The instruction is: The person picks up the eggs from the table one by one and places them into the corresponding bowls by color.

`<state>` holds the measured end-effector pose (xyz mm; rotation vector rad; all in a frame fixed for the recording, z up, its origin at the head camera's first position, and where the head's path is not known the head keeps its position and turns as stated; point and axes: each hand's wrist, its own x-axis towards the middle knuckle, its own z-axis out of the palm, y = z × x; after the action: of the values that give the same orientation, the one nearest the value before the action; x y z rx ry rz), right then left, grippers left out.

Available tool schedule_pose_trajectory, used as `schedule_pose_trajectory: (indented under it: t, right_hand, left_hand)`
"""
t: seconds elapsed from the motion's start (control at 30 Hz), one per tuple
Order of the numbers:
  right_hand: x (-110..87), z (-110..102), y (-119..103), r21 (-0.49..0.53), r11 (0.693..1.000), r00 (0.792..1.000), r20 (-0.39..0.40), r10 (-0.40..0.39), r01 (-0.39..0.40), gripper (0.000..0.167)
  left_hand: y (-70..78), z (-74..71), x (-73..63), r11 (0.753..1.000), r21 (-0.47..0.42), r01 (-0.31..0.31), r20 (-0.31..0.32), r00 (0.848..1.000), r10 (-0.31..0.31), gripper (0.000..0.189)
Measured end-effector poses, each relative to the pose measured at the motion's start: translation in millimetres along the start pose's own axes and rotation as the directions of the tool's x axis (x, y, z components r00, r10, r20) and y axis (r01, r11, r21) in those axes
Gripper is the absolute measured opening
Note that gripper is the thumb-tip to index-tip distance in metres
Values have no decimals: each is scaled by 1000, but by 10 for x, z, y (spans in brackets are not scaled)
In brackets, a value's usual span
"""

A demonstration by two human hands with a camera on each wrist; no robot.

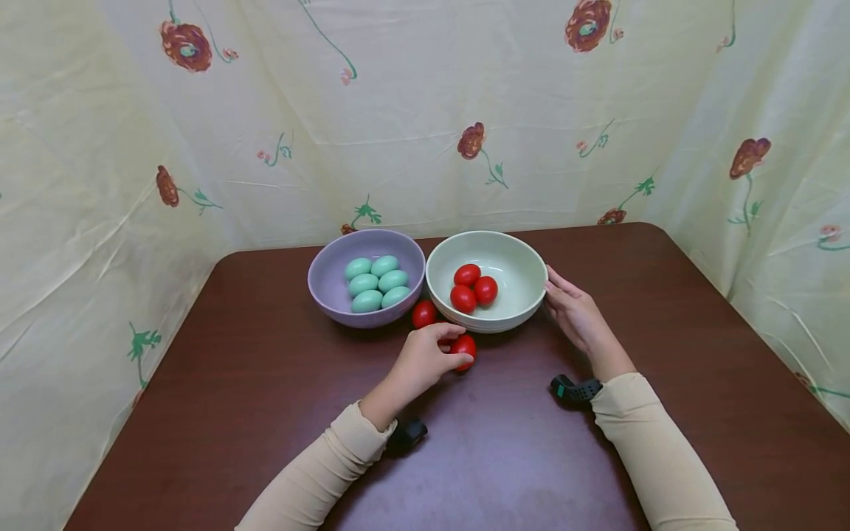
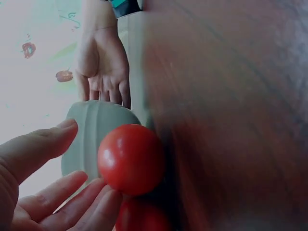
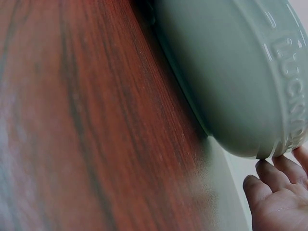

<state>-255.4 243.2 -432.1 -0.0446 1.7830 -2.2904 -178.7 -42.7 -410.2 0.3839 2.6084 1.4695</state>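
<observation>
My left hand (image 1: 420, 361) is at a glossy red egg (image 1: 464, 349) on the table, in front of the pale green bowl (image 1: 488, 321). Thumb and fingers arch about this egg in the head view; the left wrist view shows them spread apart, fingertips right at the egg (image 2: 131, 159). Another red egg (image 1: 423, 314) lies between the two bowls. Inside the green bowl are three red eggs (image 1: 468, 275). My right hand (image 1: 576, 318) touches that bowl's right side with its fingertips, and in the right wrist view the fingers reach the bowl's embossed wall (image 3: 231, 86).
To the left of the green bowl stands a purple bowl (image 1: 325, 284) with several mint-green eggs (image 1: 363, 284) in it. Both bowls are near the back edge of the dark brown table (image 1: 505, 457). A flowered curtain (image 1: 398, 96) hangs behind and along the sides.
</observation>
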Motion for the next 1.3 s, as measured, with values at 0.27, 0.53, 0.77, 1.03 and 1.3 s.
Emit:
schedule_pose_trajectory:
  t: [0.27, 0.53, 0.77, 1.03, 1.3]
  right_hand:
    - [3, -3, 6, 1, 1000, 1000, 8, -11, 11, 65]
    - [1, -4, -3, 6, 1000, 1000, 8, -12, 12, 65]
    - [1, -4, -3, -15, 1000, 1000, 8, -9, 9, 66]
    - [-4, 7, -13, 2, 1000, 1000, 1, -4, 4, 67]
    - [8, -1, -13, 12, 1000, 1000, 9, 1, -1, 66]
  left_hand:
    - [21, 52, -34, 985, 160, -71, -36, 996, 77, 37]
    - [22, 102, -9, 954, 279, -109, 0, 994, 114, 36]
    - [35, 130, 3, 933, 333, -134, 28, 991, 132, 38]
    - [53, 152, 15, 915, 374, -148, 63, 989, 134, 42]
    - [27, 121, 32, 950, 299, -88, 37, 996, 81, 40]
